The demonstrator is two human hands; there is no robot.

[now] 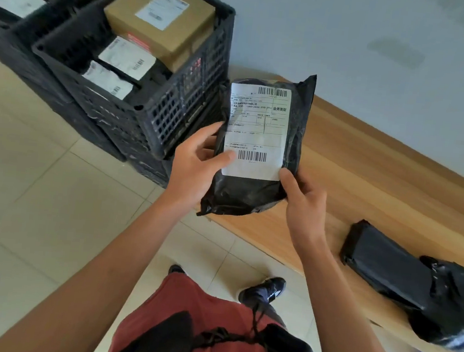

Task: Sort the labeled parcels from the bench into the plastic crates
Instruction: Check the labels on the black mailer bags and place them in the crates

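Head view: the left hand and right hand both grip a black labeled parcel, held above the near-left end of the wooden bench. Far left, a black crate holds parcels, perhaps four. Another black parcel lies right.

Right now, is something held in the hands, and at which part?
Yes: both hands hold the black parcel, the left hand at its left edge, the right hand at its lower right corner.
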